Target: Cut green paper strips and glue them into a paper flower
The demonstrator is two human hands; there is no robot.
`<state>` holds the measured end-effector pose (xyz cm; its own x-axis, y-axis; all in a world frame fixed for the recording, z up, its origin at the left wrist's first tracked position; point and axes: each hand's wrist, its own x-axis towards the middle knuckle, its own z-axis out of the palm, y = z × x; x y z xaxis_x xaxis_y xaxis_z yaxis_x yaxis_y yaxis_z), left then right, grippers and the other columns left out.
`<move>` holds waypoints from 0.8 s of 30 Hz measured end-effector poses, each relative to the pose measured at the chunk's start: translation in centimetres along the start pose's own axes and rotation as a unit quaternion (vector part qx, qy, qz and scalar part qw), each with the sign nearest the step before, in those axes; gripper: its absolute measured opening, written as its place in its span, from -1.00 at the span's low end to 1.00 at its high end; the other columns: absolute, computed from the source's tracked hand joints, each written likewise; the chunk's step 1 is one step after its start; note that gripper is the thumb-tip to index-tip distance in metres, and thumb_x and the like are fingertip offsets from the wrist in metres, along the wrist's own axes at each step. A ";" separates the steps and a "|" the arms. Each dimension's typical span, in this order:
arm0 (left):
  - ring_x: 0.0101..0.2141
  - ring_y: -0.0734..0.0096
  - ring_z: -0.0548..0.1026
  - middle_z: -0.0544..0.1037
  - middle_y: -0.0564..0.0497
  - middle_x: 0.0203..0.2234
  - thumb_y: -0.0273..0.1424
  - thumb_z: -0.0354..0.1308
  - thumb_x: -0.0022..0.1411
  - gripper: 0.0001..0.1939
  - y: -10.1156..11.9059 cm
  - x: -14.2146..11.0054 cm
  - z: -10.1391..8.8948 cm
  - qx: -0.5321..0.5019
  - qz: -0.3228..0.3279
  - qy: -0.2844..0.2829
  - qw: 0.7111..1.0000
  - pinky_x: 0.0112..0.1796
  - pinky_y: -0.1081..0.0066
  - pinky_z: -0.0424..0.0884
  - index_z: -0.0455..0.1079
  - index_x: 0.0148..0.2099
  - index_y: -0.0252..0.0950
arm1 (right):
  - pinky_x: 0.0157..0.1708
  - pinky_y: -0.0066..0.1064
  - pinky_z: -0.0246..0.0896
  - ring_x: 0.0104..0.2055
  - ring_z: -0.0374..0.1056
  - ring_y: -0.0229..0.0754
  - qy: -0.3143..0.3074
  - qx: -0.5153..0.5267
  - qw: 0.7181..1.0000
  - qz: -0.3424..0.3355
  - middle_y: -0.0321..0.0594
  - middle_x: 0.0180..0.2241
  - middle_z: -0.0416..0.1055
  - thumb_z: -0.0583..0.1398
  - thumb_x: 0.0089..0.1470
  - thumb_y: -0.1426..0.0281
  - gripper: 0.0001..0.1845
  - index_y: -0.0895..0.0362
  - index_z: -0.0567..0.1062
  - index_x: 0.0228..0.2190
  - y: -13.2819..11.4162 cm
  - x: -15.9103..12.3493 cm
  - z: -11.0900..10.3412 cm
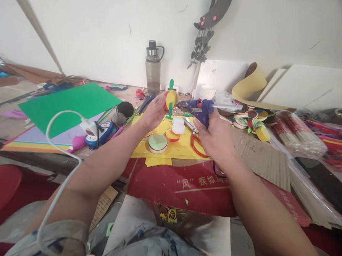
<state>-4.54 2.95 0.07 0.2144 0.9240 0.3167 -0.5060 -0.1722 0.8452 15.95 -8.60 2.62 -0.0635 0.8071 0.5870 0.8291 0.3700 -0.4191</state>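
Observation:
Between the fingers of my left hand [155, 111] is a small round yellow-and-red craft piece [171, 100] with green strips sticking out above and below. My right hand [215, 132] is wrapped round the handle of a blue glue gun [201, 109], a clear glue stick jutting from its back. The gun's nozzle points left, close to the craft piece; whether they touch I cannot tell. Beneath both hands, on yellow sheets [135, 143], sit a round box with a pale green top [158, 143], white discs [178, 126] and red-handled scissors [198, 146].
A water bottle [153, 69] stands against the wall. Green card [71, 103] and a blue device with a white cable [100, 135] lie at left. To the right are corrugated cardboard [261, 157], a phone [323, 182] and wrapped bundles [299, 131]. A red printed sheet [162, 185] overhangs the front edge.

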 end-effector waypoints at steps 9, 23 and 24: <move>0.12 0.32 0.61 0.66 0.00 0.03 0.01 0.24 0.39 -0.60 -0.1 0.1 -0.3 -0.013 0.003 0.003 1.000 0.08 0.46 0.50 0.56 0.03 -0.18 | -0.09 0.00 0.44 -0.05 0.54 0.22 -0.008 0.017 1.000 -0.013 0.03 -0.08 0.61 0.14 0.31 0.27 -0.55 0.09 0.42 0.18 -0.5 -0.1 -0.3; 0.02 0.33 0.65 0.68 -0.01 -0.02 0.00 0.25 0.39 -0.61 0.2 0.0 0.4 -0.036 -0.017 0.023 0.999 0.00 0.43 0.53 0.54 0.04 -0.16 | -0.12 0.06 0.44 -0.09 0.54 0.27 0.004 0.017 1.000 -0.017 0.06 -0.11 0.61 0.14 0.32 0.19 -0.53 0.08 0.40 0.19 -0.4 -0.3 -0.2; 0.03 0.33 0.64 0.68 -0.01 -0.02 -0.01 0.25 0.39 -0.62 0.2 0.0 0.5 -0.033 -0.016 0.025 0.999 0.01 0.42 0.53 0.55 0.03 -0.17 | -0.11 0.06 0.45 -0.09 0.54 0.27 0.004 0.018 1.000 -0.017 0.07 -0.11 0.61 0.14 0.32 0.19 -0.53 0.08 0.41 0.18 -0.4 -0.3 -0.2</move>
<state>-4.29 2.76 0.47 0.1897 0.9448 0.2673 -0.5533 -0.1221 0.8240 15.75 -9.06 2.81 -0.0861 0.7906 0.6063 0.8066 0.4125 -0.4233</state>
